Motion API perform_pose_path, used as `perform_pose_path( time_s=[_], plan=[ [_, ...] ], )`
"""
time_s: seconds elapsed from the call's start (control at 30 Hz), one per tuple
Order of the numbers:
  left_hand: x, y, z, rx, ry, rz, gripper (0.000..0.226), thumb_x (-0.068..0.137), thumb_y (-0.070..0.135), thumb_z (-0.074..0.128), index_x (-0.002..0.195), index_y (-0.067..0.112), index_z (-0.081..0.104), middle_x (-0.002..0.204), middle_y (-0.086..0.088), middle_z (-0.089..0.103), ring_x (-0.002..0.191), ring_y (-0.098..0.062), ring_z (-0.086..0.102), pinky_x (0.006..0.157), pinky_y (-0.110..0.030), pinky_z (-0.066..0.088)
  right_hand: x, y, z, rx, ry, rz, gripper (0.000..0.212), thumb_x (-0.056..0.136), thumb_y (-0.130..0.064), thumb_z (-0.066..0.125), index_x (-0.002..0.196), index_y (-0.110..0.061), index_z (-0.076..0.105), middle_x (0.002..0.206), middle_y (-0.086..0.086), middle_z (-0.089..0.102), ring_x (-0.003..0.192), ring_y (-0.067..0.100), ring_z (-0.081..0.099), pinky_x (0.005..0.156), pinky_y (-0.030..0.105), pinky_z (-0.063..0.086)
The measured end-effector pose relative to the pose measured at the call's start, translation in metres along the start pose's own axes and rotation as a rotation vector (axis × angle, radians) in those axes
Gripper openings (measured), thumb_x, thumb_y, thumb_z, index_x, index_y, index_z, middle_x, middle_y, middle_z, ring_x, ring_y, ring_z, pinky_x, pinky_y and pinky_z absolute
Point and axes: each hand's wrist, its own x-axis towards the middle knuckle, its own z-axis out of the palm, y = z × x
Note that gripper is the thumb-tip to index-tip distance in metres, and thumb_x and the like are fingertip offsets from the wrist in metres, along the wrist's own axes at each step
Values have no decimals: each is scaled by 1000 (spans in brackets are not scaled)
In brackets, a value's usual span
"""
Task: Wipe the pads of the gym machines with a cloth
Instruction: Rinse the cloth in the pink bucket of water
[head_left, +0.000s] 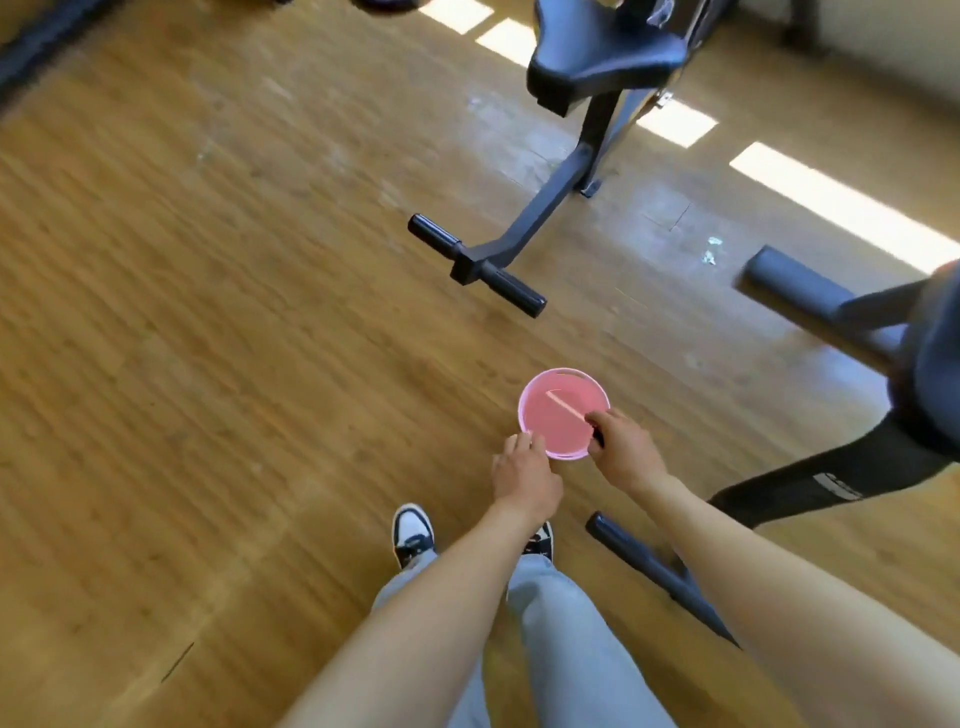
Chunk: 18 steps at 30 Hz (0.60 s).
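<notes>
A round pink bucket (563, 413) sits low over the wooden floor (208, 312), seen straight from above, so that only its circular mouth and pale rim show; its inside is an even pink, and a thin pale line, perhaps the handle, crosses it slantwise from upper left to lower right. The right hand (621, 449) grips the bucket's near right rim, fingers curled round something dark at the edge. The left hand (522, 470) reaches to the near left rim, its fingertips touching the edge; whether they pinch it I cannot tell. No cloth can be made out. Beyond the bucket stands a dark gym machine with a padded seat (605, 57) atop a slanted post, its foot bar (475, 265) running from upper left to lower right. A second dark pad (935, 358) juts in at the right edge, near the bucket
</notes>
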Motion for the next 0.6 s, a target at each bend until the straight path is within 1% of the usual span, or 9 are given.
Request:
perform_pose_path(
  time_s=[0.17, 0.23, 0.3, 0.37, 0.47, 0.53, 0.6],
  plan=[
    [111, -24, 33, 137, -106, 125, 68, 99, 22, 56, 160, 13, 25, 165, -2, 27, 151, -21, 23, 116, -38, 30, 71, 25, 54, 78, -51, 188, 55, 99, -15, 53, 153, -18, 45, 140, 6, 56, 116, 34, 61, 91, 44, 52],
    [162, -36, 56, 199, -157, 165, 72, 100, 21, 56, 161, 12, 19, 168, -3, 20, 155, -21, 16, 120, -38, 27, 101, 44, 89, 122, -56, 271, 60, 100, -14, 51, 158, -21, 36, 147, 6, 51, 119, 35, 60, 93, 45, 52],
    [212, -51, 85, 268, -193, 206, 78, 101, 22, 56, 164, 12, 10, 172, -4, 9, 159, -22, 4, 125, -39, 20, 134, 60, 125, 142, -74, 329, 63, 102, -11, 47, 161, -20, 27, 154, 6, 43, 124, 35, 56, 93, 47, 52],
    [259, -67, 114, 331, -225, 256, 83, 102, 26, 58, 164, 10, 5, 173, -5, 3, 160, -23, -1, 128, -39, 14, 169, 72, 164, 172, -107, 345, 64, 103, -6, 45, 162, -17, 22, 161, 6, 33, 134, 33, 49, 98, 46, 49],
    [321, -86, 164, 421, -254, 314, 88, 101, 26, 59, 164, 7, 0, 173, -8, 0, 160, -25, -3, 129, -37, 8, 217, 95, 224, 252, -100, 338, 69, 102, 2, 45, 163, -13, 17, 167, 8, 20, 148, 30, 35, 113, 46, 40],
    [355, -94, 198, 475, -291, 320, 90, 100, 24, 58, 163, 6, -3, 173, -8, -3, 159, -27, -5, 129, -38, 5, 249, 112, 259, 276, -45, 352, 68, 103, -1, 44, 163, -11, 15, 168, 11, 18, 150, 32, 32, 115, 45, 37],
    [386, -98, 230, 512, -331, 296, 87, 101, 22, 55, 163, 7, -4, 172, -9, -2, 159, -28, -2, 129, -39, 7, 277, 129, 289, 242, -59, 360, 69, 104, -7, 44, 164, -12, 10, 169, 12, 12, 154, 33, 23, 116, 44, 35]
  ],
)
